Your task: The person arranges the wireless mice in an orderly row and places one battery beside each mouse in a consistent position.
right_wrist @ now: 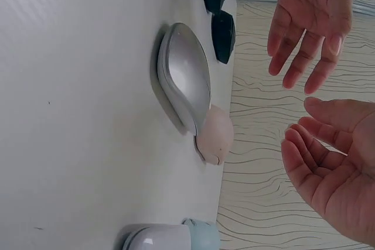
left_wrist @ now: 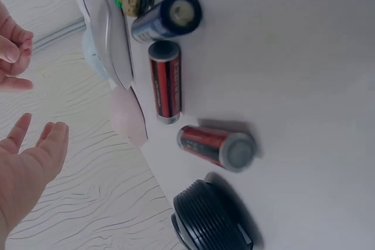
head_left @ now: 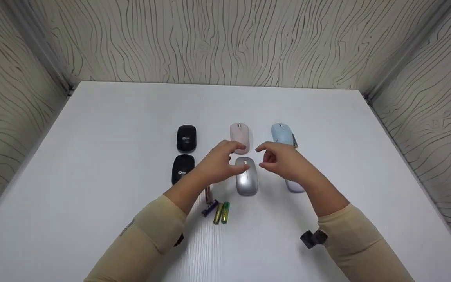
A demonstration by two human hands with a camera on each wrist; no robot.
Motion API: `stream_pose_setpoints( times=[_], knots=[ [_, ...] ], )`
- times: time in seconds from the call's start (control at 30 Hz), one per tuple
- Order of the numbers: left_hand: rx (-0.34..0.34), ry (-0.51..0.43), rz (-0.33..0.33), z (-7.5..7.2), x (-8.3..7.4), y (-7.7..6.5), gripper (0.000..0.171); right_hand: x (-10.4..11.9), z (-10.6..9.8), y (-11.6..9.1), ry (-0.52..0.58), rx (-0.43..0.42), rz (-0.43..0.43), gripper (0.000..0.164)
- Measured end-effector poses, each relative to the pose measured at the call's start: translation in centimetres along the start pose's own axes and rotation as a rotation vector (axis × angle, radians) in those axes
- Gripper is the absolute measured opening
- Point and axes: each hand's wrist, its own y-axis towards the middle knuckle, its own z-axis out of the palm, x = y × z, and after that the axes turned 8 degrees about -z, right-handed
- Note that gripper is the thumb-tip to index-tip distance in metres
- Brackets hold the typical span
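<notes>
My left hand is held above the table, thumb and fingers apart and empty, overlapping the silver mouse and the pink mouse in the head view. Facing it from the right is my right hand, its fingers loosely bent around nothing. The right wrist view shows both the left hand and right hand raised off the table with a small gap between them. Beyond the right hand lies a light blue mouse; a pale lilac mouse is partly hidden under the forearm.
Two black mice lie on the left, one behind the other. Nearer me are a blue battery, yellow-green batteries and red-and-black batteries. Another battery lies beside the blue mouse. Patterned panels enclose the white table.
</notes>
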Motion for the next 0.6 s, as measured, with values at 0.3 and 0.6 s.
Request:
stream_pose_setpoints(
  times=[0.3,0.6],
  knots=[
    [0.029,-0.003,0.055,0.7,0.7,-1.9,0.053,0.6,1.4,-1.1,0.043,0.013,-0.007,0.035],
    [0.025,-0.002,0.047,0.9,1.3,-2.3,0.052,1.4,2.3,-1.4,0.021,0.031,-0.1,0.032]
  ],
)
